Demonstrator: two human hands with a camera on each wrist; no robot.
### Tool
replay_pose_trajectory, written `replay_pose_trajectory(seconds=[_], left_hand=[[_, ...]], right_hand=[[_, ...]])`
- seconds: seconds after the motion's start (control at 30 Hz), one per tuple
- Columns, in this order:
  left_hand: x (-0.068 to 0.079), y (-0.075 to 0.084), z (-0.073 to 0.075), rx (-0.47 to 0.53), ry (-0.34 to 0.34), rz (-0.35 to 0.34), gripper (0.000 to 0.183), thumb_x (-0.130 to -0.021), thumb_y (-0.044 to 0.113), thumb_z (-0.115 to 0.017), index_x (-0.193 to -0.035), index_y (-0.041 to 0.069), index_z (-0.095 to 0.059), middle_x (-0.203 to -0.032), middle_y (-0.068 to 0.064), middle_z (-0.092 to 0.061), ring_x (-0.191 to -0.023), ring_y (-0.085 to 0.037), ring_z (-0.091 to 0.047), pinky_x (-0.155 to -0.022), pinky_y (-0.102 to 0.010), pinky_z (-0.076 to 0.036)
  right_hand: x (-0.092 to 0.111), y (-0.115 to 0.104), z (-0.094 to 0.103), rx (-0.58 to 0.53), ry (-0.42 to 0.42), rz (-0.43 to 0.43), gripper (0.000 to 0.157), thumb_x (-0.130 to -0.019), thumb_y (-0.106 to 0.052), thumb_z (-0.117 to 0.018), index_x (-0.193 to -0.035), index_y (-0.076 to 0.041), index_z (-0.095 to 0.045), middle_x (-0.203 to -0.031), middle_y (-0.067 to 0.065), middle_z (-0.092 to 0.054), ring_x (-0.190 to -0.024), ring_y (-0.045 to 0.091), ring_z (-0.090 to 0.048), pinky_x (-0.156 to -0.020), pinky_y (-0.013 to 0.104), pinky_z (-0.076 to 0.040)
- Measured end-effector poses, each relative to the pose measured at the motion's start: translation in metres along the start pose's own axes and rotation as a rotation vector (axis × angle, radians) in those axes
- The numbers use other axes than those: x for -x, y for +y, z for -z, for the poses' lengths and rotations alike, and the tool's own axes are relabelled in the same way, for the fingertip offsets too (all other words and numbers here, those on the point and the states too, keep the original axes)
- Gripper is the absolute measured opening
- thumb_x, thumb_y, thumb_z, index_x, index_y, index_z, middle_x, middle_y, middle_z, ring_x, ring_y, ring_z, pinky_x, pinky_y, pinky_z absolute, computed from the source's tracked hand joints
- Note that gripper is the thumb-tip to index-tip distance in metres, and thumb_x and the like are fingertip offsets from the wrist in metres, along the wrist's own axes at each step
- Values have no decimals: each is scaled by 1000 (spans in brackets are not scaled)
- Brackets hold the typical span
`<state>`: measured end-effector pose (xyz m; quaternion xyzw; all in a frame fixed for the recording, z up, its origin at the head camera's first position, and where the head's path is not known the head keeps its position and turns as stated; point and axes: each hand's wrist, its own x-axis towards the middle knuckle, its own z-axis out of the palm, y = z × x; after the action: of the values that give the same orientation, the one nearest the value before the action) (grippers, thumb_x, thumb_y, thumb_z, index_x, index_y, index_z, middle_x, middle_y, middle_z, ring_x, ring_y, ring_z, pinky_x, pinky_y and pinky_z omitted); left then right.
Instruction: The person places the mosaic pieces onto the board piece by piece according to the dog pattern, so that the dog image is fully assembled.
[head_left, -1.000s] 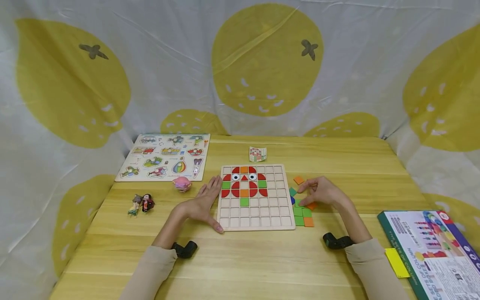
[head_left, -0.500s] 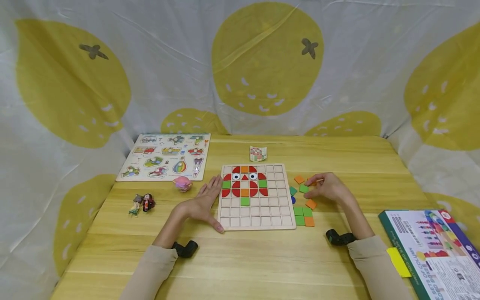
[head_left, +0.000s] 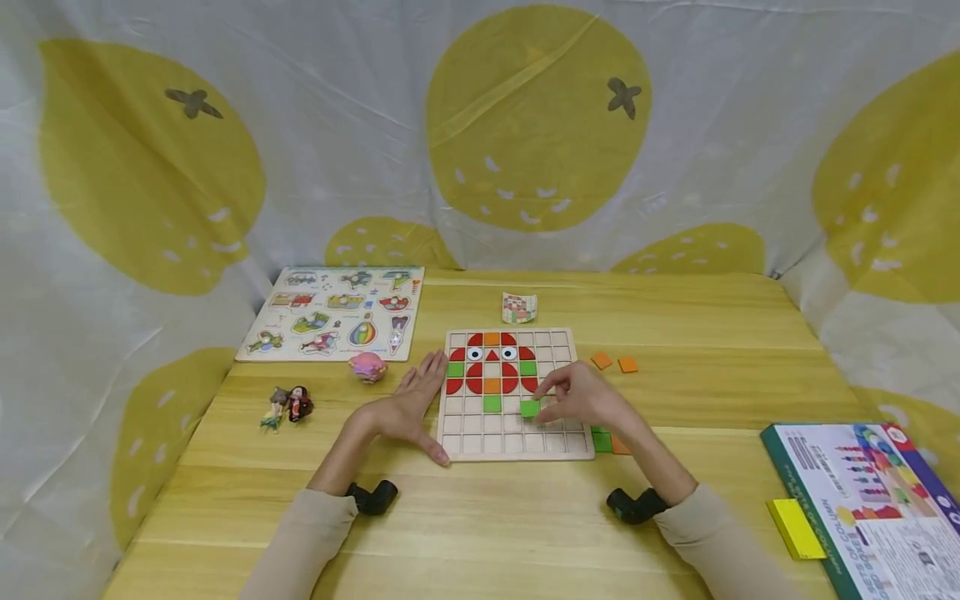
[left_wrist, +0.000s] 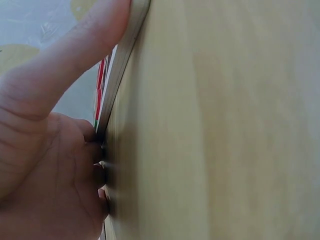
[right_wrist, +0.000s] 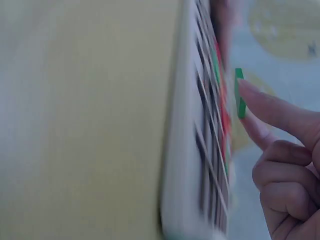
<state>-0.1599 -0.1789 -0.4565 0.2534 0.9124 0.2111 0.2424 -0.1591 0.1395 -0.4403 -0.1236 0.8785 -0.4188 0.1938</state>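
A wooden grid board [head_left: 465, 446] lies mid-table, its upper cells filled with red, green, orange and eye-patterned tiles [head_left: 492, 385]. My right hand [head_left: 581, 398] pinches a green square tile [head_left: 530, 408] between thumb and index finger, above the board's middle rows. In the right wrist view the green tile [right_wrist: 240, 94] is seen edge-on, raised off the board, with the other fingers curled. My left hand [head_left: 408, 411] rests flat along the board's left edge, fingers straight and thumb at the lower left corner. The left wrist view shows the thumb [left_wrist: 75, 55] against the board's side.
Orange tiles [head_left: 627, 365] lie right of the board; green ones [head_left: 602, 442] are partly hidden behind the right forearm. A small pattern card [head_left: 519, 308] sits beyond the board. A vehicle puzzle [head_left: 330, 312], pink toy [head_left: 367, 367] and small dolls [head_left: 298, 404] are left, a box [head_left: 862, 500] right.
My right hand has picked a green tile from the loose pile and carried it left over the board. The left hand has stayed on the board's edge.
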Motion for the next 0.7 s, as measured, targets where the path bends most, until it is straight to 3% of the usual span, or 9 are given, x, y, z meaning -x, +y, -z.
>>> replay_pose_trajectory(seconds=[0.1, 0.23, 0.7], left_hand=[[0, 0, 0, 0, -1, 2, 150, -55, 60, -85, -153, 8, 16, -161, -11, 23, -150, -28, 20, -123, -52, 6], [1, 0, 0, 2, -4, 10, 150, -55, 60, -85, -153, 8, 16, -161, -11, 23, -150, -27, 20, -123, -51, 6], [1, -1, 0, -1, -13, 16, 150, -56, 61, -85, -153, 8, 16, -161, -10, 24, -150, -28, 20, -123, -51, 7]], right_hand=[[-8, -16, -28, 30, -16, 20, 23, -65, -22, -89, -81, -15, -75, -54, -2, -41, -52, 12, -35, -48, 22, -26], [-14, -26, -47, 48, 13, 15, 22, -63, -19, -91, -77, -14, -74, -56, 0, -46, -53, 13, -39, -48, 23, -28], [-15, -30, -52, 39, 2, 43, 17, -67, -18, -88, -82, -16, -79, -54, 0, -50, -52, 13, -41, -46, 22, -27]])
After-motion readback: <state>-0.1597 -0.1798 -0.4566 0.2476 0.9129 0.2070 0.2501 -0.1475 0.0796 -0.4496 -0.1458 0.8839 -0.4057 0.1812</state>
